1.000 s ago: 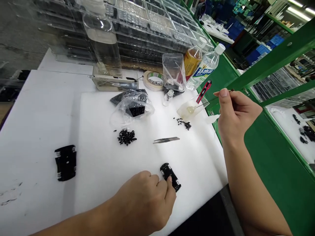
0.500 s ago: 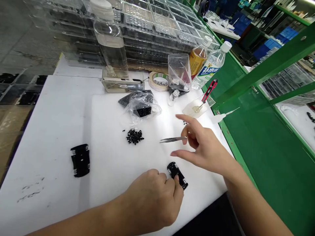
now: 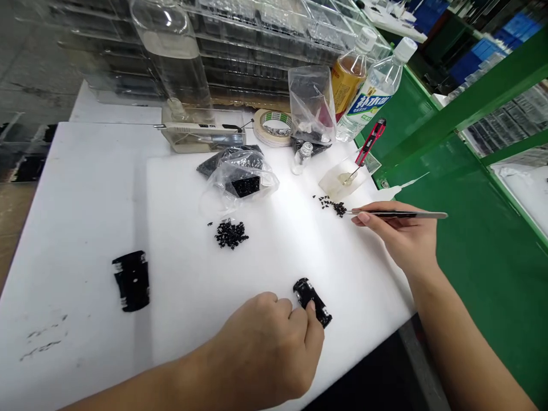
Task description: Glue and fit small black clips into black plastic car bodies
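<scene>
Closed at the front of the white board, my left hand [image 3: 274, 342] grips a small black car-shaped plastic part [image 3: 309, 297] between thumb and fingers, its far end showing. My right hand [image 3: 398, 234] pinches metal tweezers [image 3: 398, 214], held nearly level. Their tips reach a small scatter of tiny black pieces [image 3: 339, 209] on the right of the board. A larger heap of tiny black pieces [image 3: 231, 234] lies near the middle. Another black car-shaped part [image 3: 132, 281] rests on the left, apart from both hands.
Behind the heap is a clear bag with black pieces [image 3: 244, 180]. Farther back are a tape roll [image 3: 274, 127], a glass vial [image 3: 302, 158], drink bottles [image 3: 370, 97] and stacked clear trays [image 3: 248, 51]. A red-handled tool [image 3: 371, 141] leans near a green frame [image 3: 462, 125] on the right.
My right hand has moved right and away from me, from above the black part to the small scatter, and the tweezers now point at it. My left hand keeps its hold; the view has shifted slightly.
</scene>
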The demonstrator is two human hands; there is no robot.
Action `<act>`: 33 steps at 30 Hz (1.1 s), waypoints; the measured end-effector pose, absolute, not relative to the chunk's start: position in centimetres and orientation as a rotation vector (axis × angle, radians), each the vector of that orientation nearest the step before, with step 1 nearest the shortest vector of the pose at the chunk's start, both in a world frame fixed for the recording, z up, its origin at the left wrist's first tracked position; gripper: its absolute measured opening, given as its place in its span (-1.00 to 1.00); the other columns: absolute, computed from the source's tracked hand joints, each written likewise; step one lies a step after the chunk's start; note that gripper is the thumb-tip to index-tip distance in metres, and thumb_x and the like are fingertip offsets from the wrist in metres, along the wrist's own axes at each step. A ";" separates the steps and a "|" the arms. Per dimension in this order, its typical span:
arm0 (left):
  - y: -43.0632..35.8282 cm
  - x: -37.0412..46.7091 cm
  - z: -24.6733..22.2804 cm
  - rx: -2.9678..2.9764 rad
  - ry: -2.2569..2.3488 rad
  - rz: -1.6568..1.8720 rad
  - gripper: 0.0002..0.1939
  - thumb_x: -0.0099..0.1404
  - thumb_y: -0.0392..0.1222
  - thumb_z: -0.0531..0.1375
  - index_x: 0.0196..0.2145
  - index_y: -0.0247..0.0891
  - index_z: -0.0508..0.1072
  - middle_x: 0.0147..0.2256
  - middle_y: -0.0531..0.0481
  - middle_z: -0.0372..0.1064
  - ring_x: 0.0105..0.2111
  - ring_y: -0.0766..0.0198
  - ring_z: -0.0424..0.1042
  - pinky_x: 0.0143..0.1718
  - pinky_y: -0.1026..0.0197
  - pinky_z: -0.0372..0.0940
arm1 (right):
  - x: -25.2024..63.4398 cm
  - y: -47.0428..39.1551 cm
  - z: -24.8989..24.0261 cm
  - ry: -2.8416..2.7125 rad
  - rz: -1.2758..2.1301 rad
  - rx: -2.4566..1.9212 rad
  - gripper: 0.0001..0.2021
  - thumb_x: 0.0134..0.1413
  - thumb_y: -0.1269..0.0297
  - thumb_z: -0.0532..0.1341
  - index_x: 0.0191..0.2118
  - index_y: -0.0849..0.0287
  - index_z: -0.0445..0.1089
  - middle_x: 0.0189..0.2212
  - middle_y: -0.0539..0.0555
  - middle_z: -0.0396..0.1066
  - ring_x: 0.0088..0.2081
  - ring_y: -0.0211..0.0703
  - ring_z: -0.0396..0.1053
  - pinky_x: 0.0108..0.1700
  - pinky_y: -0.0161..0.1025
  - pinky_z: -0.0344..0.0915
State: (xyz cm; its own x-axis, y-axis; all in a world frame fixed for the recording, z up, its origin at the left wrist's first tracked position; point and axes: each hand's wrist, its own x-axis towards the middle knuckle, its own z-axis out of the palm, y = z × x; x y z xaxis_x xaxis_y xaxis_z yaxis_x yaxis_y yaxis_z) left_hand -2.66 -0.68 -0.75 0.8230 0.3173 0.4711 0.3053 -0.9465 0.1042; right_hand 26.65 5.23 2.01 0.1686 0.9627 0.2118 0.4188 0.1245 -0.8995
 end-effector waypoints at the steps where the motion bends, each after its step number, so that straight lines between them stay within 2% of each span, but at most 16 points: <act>1: -0.7 -2.7 -0.8 2.968 0.503 0.768 -0.73 0.22 -0.28 0.43 -0.14 -0.49 0.64 -0.50 -0.05 0.46 -0.61 0.19 0.36 -0.74 0.10 0.23 | 27.1 5.2 1.1 -1.389 0.688 -1.472 -0.79 0.14 0.14 0.57 -0.16 0.08 0.71 -0.24 0.12 0.70 -0.29 -0.02 0.68 -0.18 -0.10 0.71; 6: -0.5 -2.7 -0.8 2.898 0.521 0.774 -0.78 0.24 -0.31 0.41 -0.16 -0.49 0.64 -0.54 0.01 0.38 -0.63 0.22 0.29 -0.76 0.09 0.21 | 27.3 5.2 -0.9 -1.383 0.635 -1.482 -0.83 0.21 0.14 0.53 -0.14 0.05 0.72 -0.24 0.11 0.70 -0.28 -0.02 0.68 -0.19 -0.11 0.70; 17: -0.3 -2.5 -0.3 2.840 0.541 0.714 -0.80 0.36 -0.32 0.33 -0.11 -0.49 0.65 -0.53 0.01 0.39 -0.59 0.19 0.38 -0.72 0.09 0.30 | 27.5 4.6 0.1 -1.576 0.609 -1.458 -0.87 0.19 0.19 0.54 -0.14 -0.04 0.74 -0.25 0.06 0.71 -0.33 -0.01 0.65 -0.32 -0.10 0.65; 25: -0.3 -2.7 0.0 2.836 0.539 0.720 -0.79 0.35 -0.34 0.32 -0.09 -0.50 0.65 -0.51 0.00 0.41 -0.60 0.21 0.37 -0.73 0.10 0.28 | 28.0 5.2 0.4 -1.461 0.806 -1.461 -0.79 0.13 0.20 0.58 -0.10 -0.02 0.73 -0.14 0.06 0.71 -0.15 0.01 0.71 -0.03 -0.11 0.72; 33: -0.3 -2.6 -0.3 2.845 0.523 0.718 -0.83 0.38 -0.33 0.32 -0.13 -0.48 0.65 -0.53 0.02 0.38 -0.59 0.21 0.37 -0.71 0.12 0.28 | 28.4 5.7 0.4 -1.467 0.854 -1.512 -0.76 0.15 0.09 0.57 -0.11 0.03 0.72 -0.16 0.10 0.71 -0.19 -0.01 0.70 -0.08 -0.12 0.72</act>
State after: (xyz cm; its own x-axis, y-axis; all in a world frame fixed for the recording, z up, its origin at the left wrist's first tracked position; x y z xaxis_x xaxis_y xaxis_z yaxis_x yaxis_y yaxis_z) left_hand -2.56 -0.29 -0.34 0.8234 0.3713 0.4291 0.2940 -0.9259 0.2372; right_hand 28.36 5.69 0.38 0.0827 0.9933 0.0812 0.4199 0.0392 -0.9067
